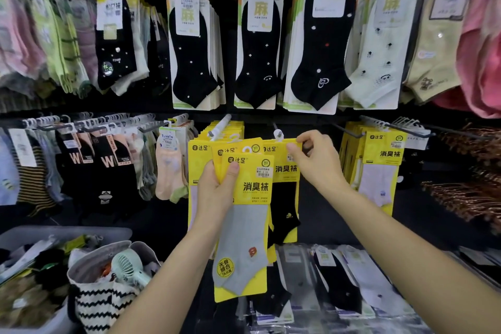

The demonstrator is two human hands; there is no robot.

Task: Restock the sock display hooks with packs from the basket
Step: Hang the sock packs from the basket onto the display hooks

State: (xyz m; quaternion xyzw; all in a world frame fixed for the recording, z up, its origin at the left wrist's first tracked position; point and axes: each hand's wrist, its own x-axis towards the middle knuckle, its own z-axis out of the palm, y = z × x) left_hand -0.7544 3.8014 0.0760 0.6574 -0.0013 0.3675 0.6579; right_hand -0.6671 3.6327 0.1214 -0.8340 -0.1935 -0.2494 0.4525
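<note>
**Seating a Pack on the Centre Hook**

The right hand [317,163] pinches the top right corner of a yellow pack with a black sock [286,192], thumb in front and fingers behind. This pack is upright, its long axis vertical. Its white hanger loop [278,135] is on the top edge, up and left of the pinch, and meets the hook [275,126] on the display's lower rail. Whether the loop is fully threaded cannot be told.

The left hand [217,187] clasps a fanned stack of yellow packs [244,225], grey sock in front, overlapping the black-sock pack's left edge. The right hand is nearer the hook, so the next move is probably its own — a push rearward along the hook. The basket [81,230] sits well apart at lower left.
</note>
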